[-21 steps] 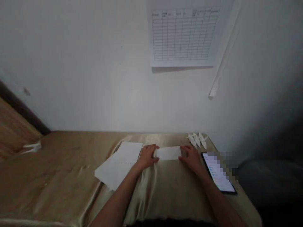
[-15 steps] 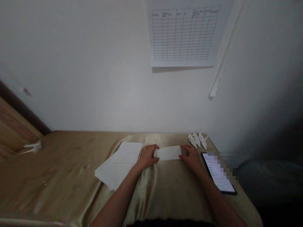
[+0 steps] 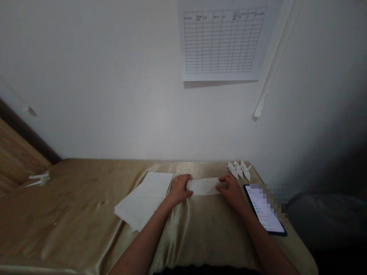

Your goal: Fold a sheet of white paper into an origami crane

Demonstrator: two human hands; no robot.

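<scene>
A small white folded sheet of paper [image 3: 205,186] lies on the cloth between my two hands, with a row of perforation marks along its left end. My left hand [image 3: 181,188] holds that end, its forefinger near the far corner and its thumb near the close corner. At the opposite end my right hand [image 3: 230,188] is curled, thumb and forefinger on the paper's right edge. To the left of my left hand lies a stack of white paper sheets [image 3: 146,191], partly behind my forearm.
Several folded white paper cranes [image 3: 238,170] sit at the back right. A lit phone [image 3: 265,214] lies by the right edge. White paper scraps [image 3: 39,178] rest at the far left. The gold cloth [image 3: 80,206] is wrinkled. A printed table sheet [image 3: 222,44] hangs on the wall.
My right thumb and forefinger have shifted slightly at the paper's right end, and the paper tilts a little differently. My left hand stays nearly in place.
</scene>
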